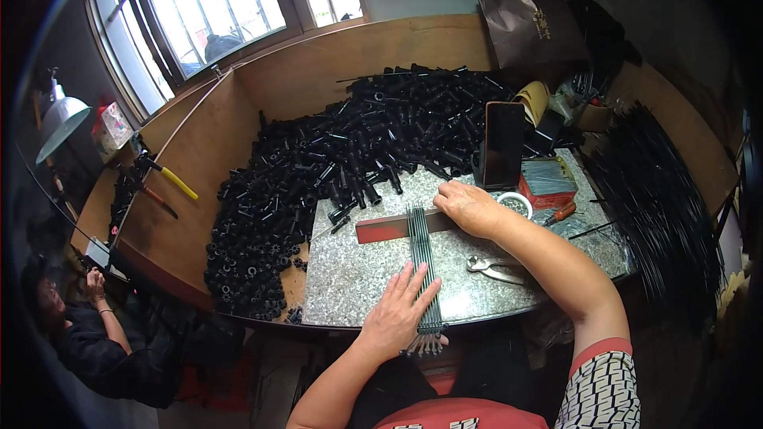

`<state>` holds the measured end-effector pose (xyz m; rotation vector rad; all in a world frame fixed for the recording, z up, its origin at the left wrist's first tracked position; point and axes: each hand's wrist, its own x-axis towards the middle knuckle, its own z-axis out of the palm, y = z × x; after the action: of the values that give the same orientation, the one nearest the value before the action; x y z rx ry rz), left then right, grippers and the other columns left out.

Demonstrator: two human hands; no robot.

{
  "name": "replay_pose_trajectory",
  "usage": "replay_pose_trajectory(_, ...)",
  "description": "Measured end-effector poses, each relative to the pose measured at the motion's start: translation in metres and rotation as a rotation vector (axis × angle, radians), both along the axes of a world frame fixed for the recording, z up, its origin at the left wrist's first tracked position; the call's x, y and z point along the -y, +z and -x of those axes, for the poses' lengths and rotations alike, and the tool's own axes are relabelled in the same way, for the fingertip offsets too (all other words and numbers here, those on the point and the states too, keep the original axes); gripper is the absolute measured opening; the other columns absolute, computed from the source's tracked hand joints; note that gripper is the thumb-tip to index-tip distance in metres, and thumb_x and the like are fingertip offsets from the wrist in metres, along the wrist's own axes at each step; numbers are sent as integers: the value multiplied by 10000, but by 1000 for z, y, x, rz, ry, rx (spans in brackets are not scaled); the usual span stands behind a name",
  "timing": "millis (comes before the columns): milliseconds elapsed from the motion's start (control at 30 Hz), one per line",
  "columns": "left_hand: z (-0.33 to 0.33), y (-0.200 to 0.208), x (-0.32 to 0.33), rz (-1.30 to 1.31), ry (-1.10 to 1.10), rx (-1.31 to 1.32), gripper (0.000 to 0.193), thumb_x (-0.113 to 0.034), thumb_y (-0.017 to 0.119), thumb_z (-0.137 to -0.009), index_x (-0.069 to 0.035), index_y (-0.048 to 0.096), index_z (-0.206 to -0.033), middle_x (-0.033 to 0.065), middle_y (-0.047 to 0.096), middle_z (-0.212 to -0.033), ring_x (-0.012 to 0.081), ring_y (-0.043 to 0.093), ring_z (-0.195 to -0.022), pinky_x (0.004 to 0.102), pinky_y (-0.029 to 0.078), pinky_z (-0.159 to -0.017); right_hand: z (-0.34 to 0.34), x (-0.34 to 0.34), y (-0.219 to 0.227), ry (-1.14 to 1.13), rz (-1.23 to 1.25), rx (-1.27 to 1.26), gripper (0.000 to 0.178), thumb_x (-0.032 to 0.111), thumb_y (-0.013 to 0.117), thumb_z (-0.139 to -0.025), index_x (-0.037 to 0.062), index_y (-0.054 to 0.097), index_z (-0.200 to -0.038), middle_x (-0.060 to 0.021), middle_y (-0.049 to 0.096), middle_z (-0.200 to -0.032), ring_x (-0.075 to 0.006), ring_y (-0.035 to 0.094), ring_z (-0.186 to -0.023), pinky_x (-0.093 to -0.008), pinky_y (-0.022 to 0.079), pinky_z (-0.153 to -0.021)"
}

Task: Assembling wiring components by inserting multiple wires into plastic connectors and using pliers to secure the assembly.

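A bundle of thin dark metal rods lies lengthwise on the speckled stone slab, its near ends with small bent tips reaching past the front edge. My left hand holds this bundle near that edge: the fingers lie across the top, and the thumb tip shows on the far right side. Under the rods runs a flat reddish-brown bar, crosswise. At the bar's right part is my right hand, fingers bent together close to the rods' far ends; what they pinch is hidden.
A heap of black plastic parts fills the wooden-walled bench behind. Pliers, a screwdriver, a white round dish, a red box of rods and a standing phone are at right. Long black rods lie beyond. Another person sits left.
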<state>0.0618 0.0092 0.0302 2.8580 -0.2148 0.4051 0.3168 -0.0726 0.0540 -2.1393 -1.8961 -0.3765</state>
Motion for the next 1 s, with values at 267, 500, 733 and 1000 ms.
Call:
replay_pose_trajectory(267,0,-3,0,-50,7,15,940,-651,670,-665,-49,435,-1347,241,351,-1415,425,314,-1329,505,283,-1077,9,-6,-1,6,10,-30,167,90,491,-828,37,590,-952,-124,556,-929,-295,561,-958,-378,468,-837)
replay_pose_trajectory(500,4,-3,0,-82,17,36,889,-658,601,-731,-44,425,-1351,251,365,-1402,417,330,-1321,487,297,-1074,-4,18,15,-80,-245,2,165,63,601,-785,47,621,-948,-113,580,-908,-302,589,-878,-388,502,-735)
replay_pose_trajectory(733,2,-2,-2,-95,-18,62,807,-601,572,-792,-38,425,-1351,252,388,-1383,406,372,-1293,472,315,-1057,-89,125,54,-615,44,165,26,43,601,-692,23,617,-698,-171,611,-801,-358,615,-800,-430,505,-698)
replay_pose_trajectory(1000,8,-4,-1,-23,47,-43,991,-367,822,-596,-84,335,-1411,212,307,-1454,376,286,-1359,462,263,-1107,-97,155,33,-713,297,110,94,77,592,-722,36,672,-748,-200,651,-796,-359,644,-796,-433,511,-700)
